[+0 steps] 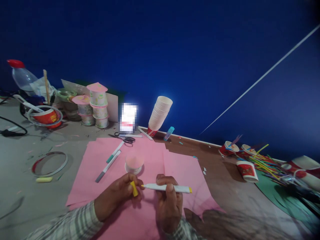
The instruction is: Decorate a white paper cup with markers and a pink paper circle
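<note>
My left hand [122, 190] pinches a yellow marker cap [134, 189] between thumb and fingers. In my right hand [170, 203] is a white marker [178, 189] with a yellow tip, which points left toward the cap; cap and marker are apart. Both hands are over pink paper sheets [152, 220]. Just beyond them, a small white paper cup [133, 166] with a pale pink top stands on the paper. Two more markers lie to its left, a grey-capped marker [108, 166] and a green-capped marker [115, 151]. Black-handled scissors [128, 140] rest at the paper's far edge.
A tilted stack of paper cups [160, 115] leans near the blue wall. Decorated cup towers [100, 108] stand back left, near a roll of tape [50, 164]. Red cups [247, 171] and coloured sticks [266, 166] occupy the right side.
</note>
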Available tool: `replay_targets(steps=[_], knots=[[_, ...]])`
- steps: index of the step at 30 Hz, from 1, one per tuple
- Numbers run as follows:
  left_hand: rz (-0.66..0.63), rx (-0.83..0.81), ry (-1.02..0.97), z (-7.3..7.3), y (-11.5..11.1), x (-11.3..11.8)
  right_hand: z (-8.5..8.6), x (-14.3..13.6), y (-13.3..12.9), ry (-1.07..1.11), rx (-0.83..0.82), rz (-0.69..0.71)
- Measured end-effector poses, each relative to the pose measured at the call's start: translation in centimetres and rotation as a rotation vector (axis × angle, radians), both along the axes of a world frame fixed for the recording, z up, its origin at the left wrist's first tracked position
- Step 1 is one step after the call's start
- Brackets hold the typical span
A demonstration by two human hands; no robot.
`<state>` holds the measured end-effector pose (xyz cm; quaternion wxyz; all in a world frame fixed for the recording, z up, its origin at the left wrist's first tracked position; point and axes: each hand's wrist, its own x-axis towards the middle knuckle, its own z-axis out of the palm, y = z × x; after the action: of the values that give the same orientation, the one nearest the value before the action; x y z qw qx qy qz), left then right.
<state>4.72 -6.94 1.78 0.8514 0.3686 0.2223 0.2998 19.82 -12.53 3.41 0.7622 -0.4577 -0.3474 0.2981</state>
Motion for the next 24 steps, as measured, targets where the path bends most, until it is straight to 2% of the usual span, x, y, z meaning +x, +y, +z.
replay_targets(steps=[3,6,15,18,21,24], knots=[[0.027,-0.018,-0.004,0.2,0.0,-0.2,0.2,-0.2,-0.1,-0.067,0.076,0.006],[-0.01,-0.09,-0.053,0.5,0.0,-0.1,0.2,-0.2,-0.1,-0.067,0.111,0.023],[0.013,-0.094,-0.064,0.4,0.0,0.2,-0.6,-0.3,-0.4,-0.08,0.115,0.058],[-0.006,-0.039,-0.026,0.5,-0.1,0.1,-1.0,-0.3,-0.4,-0.117,0.086,0.074],[0.009,0.057,0.051,0.7,-0.2,0.1,-1.1,-0.3,-0.4,-0.242,0.041,0.061],[0.086,0.238,0.211,0.6,-0.3,0.2,-1.1,-0.8,-0.5,-0.299,-0.007,0.038]])
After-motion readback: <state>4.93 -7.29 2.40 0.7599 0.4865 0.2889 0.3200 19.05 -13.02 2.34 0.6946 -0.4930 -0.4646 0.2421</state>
